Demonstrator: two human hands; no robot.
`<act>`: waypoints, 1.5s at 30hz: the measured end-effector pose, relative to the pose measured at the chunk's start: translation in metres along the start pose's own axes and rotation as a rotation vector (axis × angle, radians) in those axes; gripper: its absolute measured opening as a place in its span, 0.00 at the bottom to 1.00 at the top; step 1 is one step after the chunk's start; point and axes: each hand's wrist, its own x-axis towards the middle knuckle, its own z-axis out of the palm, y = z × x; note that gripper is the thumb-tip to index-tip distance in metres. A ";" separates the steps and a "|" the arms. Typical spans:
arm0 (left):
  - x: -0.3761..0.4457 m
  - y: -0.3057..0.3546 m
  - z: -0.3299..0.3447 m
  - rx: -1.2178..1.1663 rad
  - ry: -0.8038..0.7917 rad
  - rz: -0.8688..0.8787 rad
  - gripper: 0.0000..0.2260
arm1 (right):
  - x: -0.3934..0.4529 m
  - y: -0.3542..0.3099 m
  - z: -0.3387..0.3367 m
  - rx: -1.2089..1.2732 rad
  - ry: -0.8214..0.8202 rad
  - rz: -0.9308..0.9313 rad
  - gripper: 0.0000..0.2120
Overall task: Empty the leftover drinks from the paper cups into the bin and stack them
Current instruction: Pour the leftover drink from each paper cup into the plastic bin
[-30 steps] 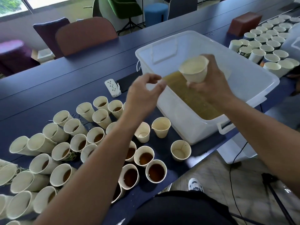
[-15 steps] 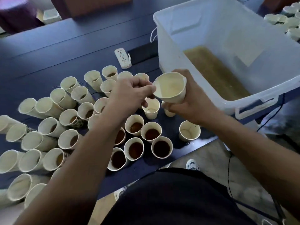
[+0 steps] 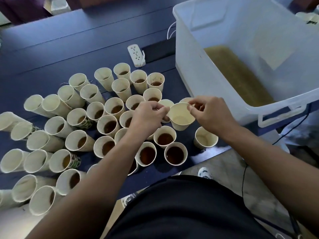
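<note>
Head view: the right hand [image 3: 211, 116] pinched the rim of an empty paper cup [image 3: 181, 117] at its 2 o'clock edge. The left hand [image 3: 148, 116] pinched the rim at 9 o'clock. The cup sat above the dark table [image 3: 69, 49], at 7 o'clock from the translucent bin [image 3: 189, 69] holding brown liquid [image 3: 238, 76]. Filled cups [image 3: 164, 138] stood at 6 o'clock.

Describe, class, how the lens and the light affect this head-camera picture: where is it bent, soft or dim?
Head view: the wide lens makes the outer paper cups lean outward; the bin looks soft and washed out at its far wall; both hands are fairly sharp; the near torso is dark.
</note>
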 end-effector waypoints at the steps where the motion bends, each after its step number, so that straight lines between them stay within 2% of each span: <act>1: 0.004 -0.003 0.001 -0.007 -0.009 -0.016 0.07 | 0.000 0.004 0.002 -0.035 0.015 0.002 0.07; 3: 0.011 -0.010 0.002 0.121 -0.035 -0.039 0.08 | -0.002 0.012 0.005 -0.094 0.029 0.017 0.08; 7: 0.015 -0.018 0.003 0.602 -0.177 -0.052 0.06 | -0.003 0.020 0.015 -0.152 -0.020 0.021 0.07; 11: 0.014 -0.024 0.009 0.773 -0.245 -0.048 0.08 | -0.004 0.032 0.028 -0.171 -0.099 0.085 0.09; 20: 0.019 -0.030 0.019 0.892 -0.192 0.022 0.05 | -0.009 0.043 0.038 -0.267 -0.185 0.144 0.14; 22: 0.020 -0.033 0.020 0.897 -0.170 0.035 0.06 | -0.011 0.040 0.035 -0.309 -0.130 0.100 0.14; 26: 0.020 -0.037 0.021 0.920 -0.144 0.081 0.07 | -0.014 0.030 0.026 -0.331 0.103 -0.088 0.12; 29: 0.018 -0.038 0.022 0.921 -0.124 0.094 0.08 | -0.014 0.025 0.020 -0.280 0.143 -0.158 0.12; 39: 0.026 -0.020 0.007 0.845 -0.067 0.071 0.09 | -0.017 0.027 0.021 -0.156 0.069 -0.126 0.13; 45: 0.026 0.011 -0.014 0.762 0.000 0.091 0.09 | -0.016 0.017 0.020 0.009 -0.112 -0.087 0.27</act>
